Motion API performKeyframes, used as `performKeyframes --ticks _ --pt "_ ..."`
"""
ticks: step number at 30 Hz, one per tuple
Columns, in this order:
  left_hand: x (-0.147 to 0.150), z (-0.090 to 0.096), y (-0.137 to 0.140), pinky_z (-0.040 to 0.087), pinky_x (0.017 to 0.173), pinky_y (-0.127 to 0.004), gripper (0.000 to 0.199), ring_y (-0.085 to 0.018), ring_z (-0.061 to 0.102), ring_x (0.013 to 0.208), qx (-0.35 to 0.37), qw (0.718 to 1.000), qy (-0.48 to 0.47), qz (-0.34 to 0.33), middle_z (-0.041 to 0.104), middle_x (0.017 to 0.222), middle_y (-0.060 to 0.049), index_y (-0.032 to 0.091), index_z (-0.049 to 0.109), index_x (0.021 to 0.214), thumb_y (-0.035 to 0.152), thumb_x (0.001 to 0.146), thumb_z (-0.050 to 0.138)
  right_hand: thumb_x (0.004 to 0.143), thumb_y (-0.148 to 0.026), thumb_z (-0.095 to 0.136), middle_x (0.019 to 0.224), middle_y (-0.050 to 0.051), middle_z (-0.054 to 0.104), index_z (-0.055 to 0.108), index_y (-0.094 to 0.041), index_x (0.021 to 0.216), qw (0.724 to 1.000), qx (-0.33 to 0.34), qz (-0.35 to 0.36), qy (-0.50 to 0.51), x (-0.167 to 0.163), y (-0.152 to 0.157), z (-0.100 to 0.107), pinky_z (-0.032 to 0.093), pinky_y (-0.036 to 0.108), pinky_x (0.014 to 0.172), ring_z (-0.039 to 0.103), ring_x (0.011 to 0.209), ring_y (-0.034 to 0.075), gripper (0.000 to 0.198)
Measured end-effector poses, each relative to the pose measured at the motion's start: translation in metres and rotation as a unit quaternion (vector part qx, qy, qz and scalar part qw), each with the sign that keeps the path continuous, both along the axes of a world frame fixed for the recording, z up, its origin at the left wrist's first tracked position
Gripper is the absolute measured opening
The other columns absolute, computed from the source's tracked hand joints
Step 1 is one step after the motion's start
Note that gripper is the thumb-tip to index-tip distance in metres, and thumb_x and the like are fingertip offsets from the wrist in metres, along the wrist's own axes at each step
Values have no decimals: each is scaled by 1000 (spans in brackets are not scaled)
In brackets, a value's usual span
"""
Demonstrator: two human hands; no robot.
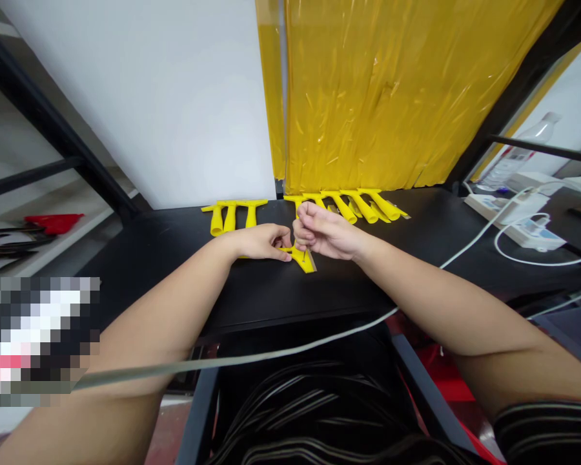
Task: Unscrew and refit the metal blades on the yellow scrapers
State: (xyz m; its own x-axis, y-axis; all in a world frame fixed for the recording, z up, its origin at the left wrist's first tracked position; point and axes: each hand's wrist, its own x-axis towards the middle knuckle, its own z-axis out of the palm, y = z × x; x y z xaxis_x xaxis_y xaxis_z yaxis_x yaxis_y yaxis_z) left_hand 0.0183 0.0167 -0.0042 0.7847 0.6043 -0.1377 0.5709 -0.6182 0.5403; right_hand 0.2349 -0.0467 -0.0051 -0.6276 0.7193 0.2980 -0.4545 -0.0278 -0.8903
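Note:
My left hand steadies a yellow plastic scraper on the black table, its thumb and fingers pinched on the tool's left part. The scraper has a wide head with a thin metallic strip along its right edge. Just above that head my right hand is closed round a thin metal tool. Only the narrow shaft shows below the fingers, its tip at the scraper's head; its handle is hidden in the hand.
Yellow scrapers stand in a row behind my left hand, with more scrapers at the back right. The black table meets a white panel and yellow film. A power strip, white cable and plastic bottle are at right.

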Motion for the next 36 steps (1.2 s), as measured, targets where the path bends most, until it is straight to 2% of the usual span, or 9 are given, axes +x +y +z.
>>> performKeyframes --ticks 3,6,10,16,22,25,28,33,36 --pt "1 3 -2 42 71 -29 42 -18 56 79 -19 1000 13 4 63 90 -2 19 63 101 52 79 76 89 -40 85 79 -4 58 50 -22 88 1000 15 -17 -7 5 5 -2 53 28 72 55 69 11 39" --pt "3 5 -4 41 68 -29 39 -17 53 75 -8 1000 12 5 59 87 -2 19 60 97 51 80 74 87 -44 86 91 2 66 63 -19 89 998 36 -27 -33 14 12 -3 57 31 79 64 83 15 34" --pt "4 5 -5 42 70 -29 39 -18 54 78 27 1000 14 -1 61 91 -3 18 61 100 51 81 73 90 -49 81 88 5 68 73 -15 91 997 45 -24 -62 24 18 -1 58 32 85 67 85 16 35" --pt "6 6 -7 45 76 -30 37 -20 62 85 37 999 11 -5 70 101 -7 18 66 101 49 82 75 97 -46 74 78 -1 62 60 -21 100 999 6 1 -46 20 13 2 56 32 78 60 73 14 28" --pt "10 10 -14 47 81 -32 33 -22 66 90 59 998 30 5 73 103 -7 19 68 104 45 83 73 97 -43 75 72 -6 48 49 -23 93 1000 -22 -2 1 11 9 -3 48 24 67 46 64 10 34" --pt "11 13 -16 47 77 -31 28 -22 65 85 80 995 52 8 72 100 -6 20 64 98 43 85 70 92 -37 82 85 -2 58 51 -21 89 999 -13 -35 1 10 12 -5 53 27 74 56 75 12 34" --pt "11 14 -16 46 74 -31 25 -21 63 82 85 994 65 2 70 97 -6 20 60 95 42 86 67 97 -38 75 89 2 62 59 -18 88 998 -19 -53 -9 9 15 -6 56 30 78 61 82 14 27" --pt "9 12 -13 48 82 -32 32 -24 68 92 79 995 53 7 73 105 -7 20 66 103 45 84 71 106 -43 61 62 -8 39 58 -21 99 999 -32 -11 34 -1 10 -7 50 26 67 38 55 9 23" --pt "8 11 -13 49 85 -32 32 -24 68 94 70 997 43 6 74 107 -7 20 67 104 44 84 70 99 -38 73 67 -8 46 53 -24 99 998 -13 -19 54 -3 8 -9 49 25 70 43 59 9 24"
